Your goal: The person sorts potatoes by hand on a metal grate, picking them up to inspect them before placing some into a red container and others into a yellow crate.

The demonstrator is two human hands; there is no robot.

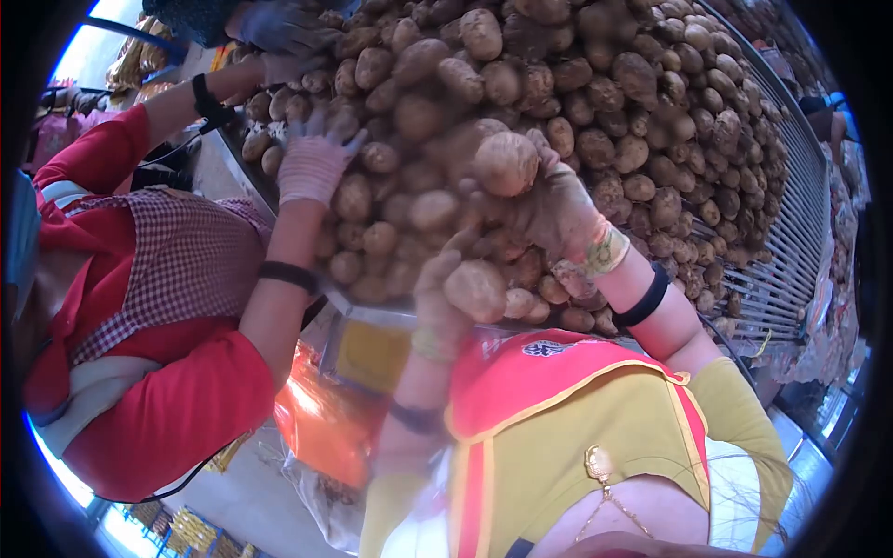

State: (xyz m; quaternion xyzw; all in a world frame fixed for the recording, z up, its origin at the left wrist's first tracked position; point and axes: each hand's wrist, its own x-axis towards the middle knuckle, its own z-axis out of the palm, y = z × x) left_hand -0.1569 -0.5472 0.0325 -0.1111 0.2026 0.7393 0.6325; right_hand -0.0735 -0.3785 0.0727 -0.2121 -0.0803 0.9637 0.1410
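Observation:
In the head view, my right hand [563,209], in a soiled pale glove, grips a large potato [507,165] above the pile. My left hand [439,312], gloved as well and smeared by motion, is beside the apron's top edge. Against its fingers sits another large potato [474,290], which it appears to hold. Beneath and beyond both hands spreads a heap of soil-covered potatoes [614,153]. Some potatoes between my hands and the left side are blurred.
At left, a co-worker in red sleeves [177,409] reaches gloved hands [316,163] into the heap. Further gloved fingers [288,28] show at top left. A slatted metal rack [777,279] lies under the heap's right side. An orange bag [321,418] hangs below the table's near edge.

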